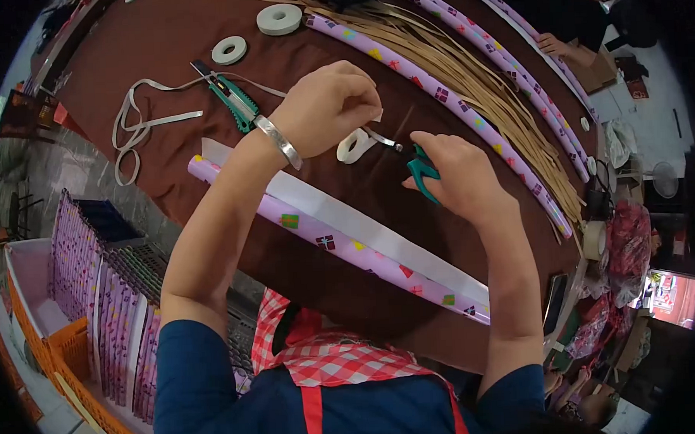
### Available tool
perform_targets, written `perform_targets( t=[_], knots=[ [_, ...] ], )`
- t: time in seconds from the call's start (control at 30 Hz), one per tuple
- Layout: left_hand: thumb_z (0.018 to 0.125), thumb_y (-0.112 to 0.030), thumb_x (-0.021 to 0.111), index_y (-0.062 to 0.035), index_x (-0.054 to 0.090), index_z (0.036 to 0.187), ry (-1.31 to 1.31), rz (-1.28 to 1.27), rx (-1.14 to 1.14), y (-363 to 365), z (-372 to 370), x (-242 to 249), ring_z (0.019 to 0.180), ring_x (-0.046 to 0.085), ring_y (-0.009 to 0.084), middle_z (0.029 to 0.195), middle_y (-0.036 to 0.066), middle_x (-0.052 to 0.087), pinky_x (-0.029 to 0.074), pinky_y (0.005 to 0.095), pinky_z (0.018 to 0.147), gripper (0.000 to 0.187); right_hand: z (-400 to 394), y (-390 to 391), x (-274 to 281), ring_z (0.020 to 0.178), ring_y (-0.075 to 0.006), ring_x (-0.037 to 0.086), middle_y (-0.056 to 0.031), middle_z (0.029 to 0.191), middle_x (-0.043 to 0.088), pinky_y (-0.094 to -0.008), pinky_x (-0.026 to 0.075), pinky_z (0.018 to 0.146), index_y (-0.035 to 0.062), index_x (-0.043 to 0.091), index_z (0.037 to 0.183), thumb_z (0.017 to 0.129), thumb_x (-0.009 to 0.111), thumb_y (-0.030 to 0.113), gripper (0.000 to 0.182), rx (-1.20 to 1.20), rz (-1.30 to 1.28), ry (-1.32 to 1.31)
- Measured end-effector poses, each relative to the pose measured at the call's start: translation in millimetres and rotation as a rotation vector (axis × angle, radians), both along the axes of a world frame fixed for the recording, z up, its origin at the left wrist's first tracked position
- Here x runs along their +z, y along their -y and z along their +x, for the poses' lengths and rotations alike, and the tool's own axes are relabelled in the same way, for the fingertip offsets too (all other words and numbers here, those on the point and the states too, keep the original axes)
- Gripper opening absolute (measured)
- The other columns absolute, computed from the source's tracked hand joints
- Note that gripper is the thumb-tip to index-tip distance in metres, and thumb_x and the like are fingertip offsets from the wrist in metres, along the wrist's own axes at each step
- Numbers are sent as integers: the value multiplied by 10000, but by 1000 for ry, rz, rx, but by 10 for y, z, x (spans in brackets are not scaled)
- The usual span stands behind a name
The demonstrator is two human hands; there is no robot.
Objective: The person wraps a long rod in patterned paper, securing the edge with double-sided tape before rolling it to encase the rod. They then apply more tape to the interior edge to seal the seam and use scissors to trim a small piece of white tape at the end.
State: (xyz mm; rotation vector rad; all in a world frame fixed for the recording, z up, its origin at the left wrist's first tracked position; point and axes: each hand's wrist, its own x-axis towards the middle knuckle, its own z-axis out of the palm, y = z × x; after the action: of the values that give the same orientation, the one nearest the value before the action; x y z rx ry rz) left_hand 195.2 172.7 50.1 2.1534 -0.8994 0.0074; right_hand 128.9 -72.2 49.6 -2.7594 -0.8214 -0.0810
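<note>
My left hand [328, 103], with a silver bangle at the wrist, is closed in a pinch on a small pale piece of tape [378, 116]. My right hand [462, 169] grips the green handles of small scissors [421, 176], whose blades point left toward a white tape roll [346, 152] lying on the brown cloth. Below both hands lies a partly rolled sheet of purple wrapping paper [349, 249] with gift prints, its white underside showing along the upper edge. A green utility knife [235, 104] rests on the cloth left of my left hand.
White tape rolls [280, 19] and a loose pale ribbon [133, 129] lie at upper left. Wrapped purple tubes [435, 89] flank brown strips [482, 95]. An orange crate [70, 349] of purple rolls stands at lower left. Another person's hand [553, 45] is at upper right.
</note>
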Motion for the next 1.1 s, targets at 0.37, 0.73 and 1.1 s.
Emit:
perform_targets(
  t=[0.37,0.73,1.1],
  knots=[
    [877,-53,635,-12,630,916,-187,-278,500,-1204,-789,-379,785,608,138,806,53,645,481,277,736,57,165,66,-107,883,-431,623,-248,896,632,-495,492,756,12,412,1159,786,769,239,564,-378,-107,-329],
    [834,-95,643,-117,610,883,175,135,468,-1294,-954,-577,877,626,238,895,25,657,333,488,1011,63,309,99,-164,885,-447,612,-276,868,631,-506,475,759,-1,421,1076,792,746,265,508,-381,-190,-413],
    [862,-133,613,-108,596,924,143,147,559,-1406,-953,-643,1009,617,237,935,29,654,341,602,1011,69,261,-104,133,929,-372,615,-186,943,646,-472,492,773,22,580,1017,819,714,252,332,-286,-442,-134]
  ],
)
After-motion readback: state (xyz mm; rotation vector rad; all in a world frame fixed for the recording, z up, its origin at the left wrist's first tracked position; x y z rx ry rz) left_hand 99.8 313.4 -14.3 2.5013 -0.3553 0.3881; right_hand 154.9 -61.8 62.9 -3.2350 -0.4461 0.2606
